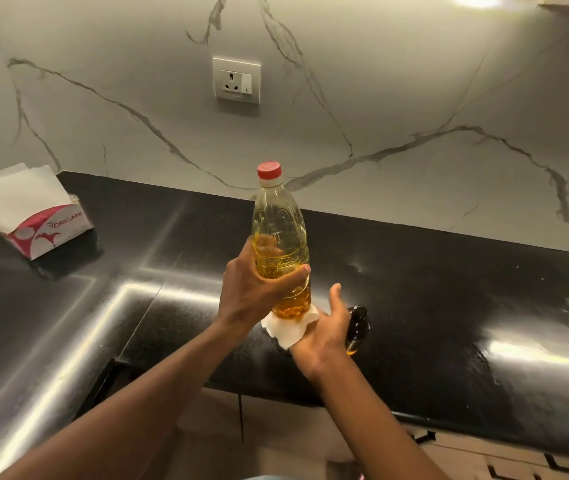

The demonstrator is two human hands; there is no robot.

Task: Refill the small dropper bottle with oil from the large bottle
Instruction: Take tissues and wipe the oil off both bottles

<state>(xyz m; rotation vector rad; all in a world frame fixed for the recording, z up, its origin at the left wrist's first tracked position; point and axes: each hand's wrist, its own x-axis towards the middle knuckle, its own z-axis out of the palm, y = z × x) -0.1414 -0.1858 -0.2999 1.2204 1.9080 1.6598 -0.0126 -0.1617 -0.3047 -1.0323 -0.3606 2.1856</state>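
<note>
Above black counter (432,271), left hand (255,292) gripping large bottle (277,220), right hand (324,330) open-palmed, pressing tissue (286,329) under its base

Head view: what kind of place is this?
Probably a home kitchen: a polished black counter, a marble-look backsplash with a socket, and an oil bottle being handled.

Two arms of one person are catalogued. The left hand (255,289) and right hand (324,330) are shown bare. The left forearm (144,393) and right forearm (373,420) are uncovered to the lower frame edge. A pale bluish sliver (262,477), possibly clothing, is glimpsed there.
</note>
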